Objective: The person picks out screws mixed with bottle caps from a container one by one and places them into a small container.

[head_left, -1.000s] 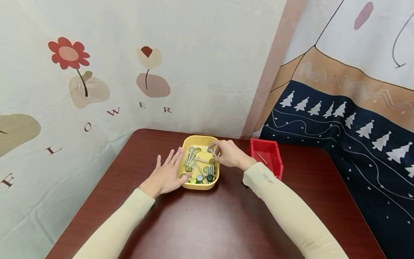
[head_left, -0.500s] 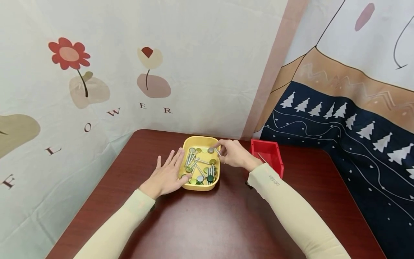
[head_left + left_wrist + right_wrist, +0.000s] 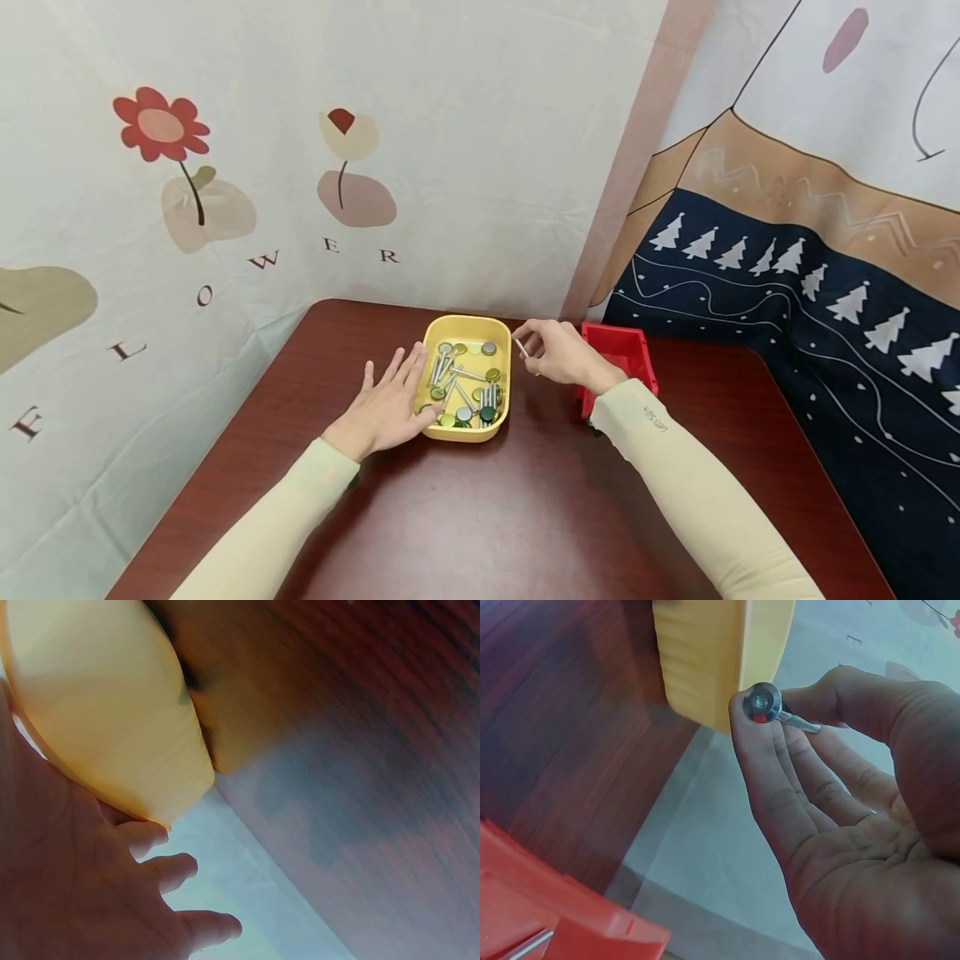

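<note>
My right hand (image 3: pixel 562 354), just right of the yellow tray (image 3: pixel 468 435), pinches a silver bolt (image 3: pixel 760 703) between thumb and index finger. In the right wrist view the bolt's flat round head with a socket faces the camera, and its shank slants behind. My left hand (image 3: pixel 390 408) lies with spread fingers over the tray's left rim, thumb at the near left corner; the left wrist view shows the fingers against the tray's outer wall. Inside the tray lie several silver metal rods (image 3: pixel 467 396) and several round caps or discs (image 3: pixel 489 348) in green and silver.
A red bin (image 3: pixel 618 337) stands right of the tray, partly behind my right forearm. One thin metal rod (image 3: pixel 529 945) shows inside it. Both stand on a dark red-brown table (image 3: pixel 450 517), with a printed cloth (image 3: pixel 465 167) hanging behind.
My right hand has lifted away from inside the tray and moved right past its rim, still pinching the bolt. The left hand has stayed at the tray's left side.
</note>
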The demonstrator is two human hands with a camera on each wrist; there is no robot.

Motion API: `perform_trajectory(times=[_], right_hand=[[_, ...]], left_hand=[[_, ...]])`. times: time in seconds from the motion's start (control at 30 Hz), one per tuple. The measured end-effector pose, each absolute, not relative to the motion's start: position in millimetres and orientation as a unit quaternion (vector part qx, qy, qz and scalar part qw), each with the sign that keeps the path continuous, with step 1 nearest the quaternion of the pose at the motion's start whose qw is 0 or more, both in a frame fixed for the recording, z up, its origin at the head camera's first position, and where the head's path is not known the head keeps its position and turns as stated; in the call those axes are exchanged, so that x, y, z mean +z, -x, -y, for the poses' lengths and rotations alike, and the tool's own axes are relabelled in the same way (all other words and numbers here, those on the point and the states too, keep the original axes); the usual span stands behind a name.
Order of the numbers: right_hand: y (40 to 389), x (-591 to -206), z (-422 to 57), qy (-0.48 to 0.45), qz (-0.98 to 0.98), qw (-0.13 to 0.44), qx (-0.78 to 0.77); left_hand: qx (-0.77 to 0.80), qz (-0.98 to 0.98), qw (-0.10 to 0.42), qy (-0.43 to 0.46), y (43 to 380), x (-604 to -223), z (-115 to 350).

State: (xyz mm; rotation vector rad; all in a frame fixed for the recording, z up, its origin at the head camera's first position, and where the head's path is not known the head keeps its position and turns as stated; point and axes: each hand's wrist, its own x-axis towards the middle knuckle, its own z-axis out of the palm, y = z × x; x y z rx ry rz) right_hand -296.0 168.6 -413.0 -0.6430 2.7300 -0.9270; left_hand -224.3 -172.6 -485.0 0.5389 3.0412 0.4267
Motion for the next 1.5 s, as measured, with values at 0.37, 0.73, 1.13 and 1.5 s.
perform_trajectory(times=[0.37, 0.73, 1.13, 1.5], right_hand=[[296.9, -410.9, -186.7, 0.203, -0.920, 0.081, -0.325], [297.4, -408.3, -203.3, 0.203, -0.917, 0.071, -0.336], [299.4, -410.6, -223.9, 0.183, -0.916, 0.070, -0.349], [297.4, -412.7, -244.6, 0.157, -0.924, 0.064, -0.344]], left_hand=[[0.139, -0.975, 0.010, -0.174, 224.5, -483.5, 173.1], [0.136, -0.975, 0.010, -0.174, 223.8, -482.8, 172.9], [0.132, -0.976, 0.007, -0.176, 223.8, -483.5, 172.5], [0.135, -0.975, 0.007, -0.177, 224.8, -486.4, 173.4]])
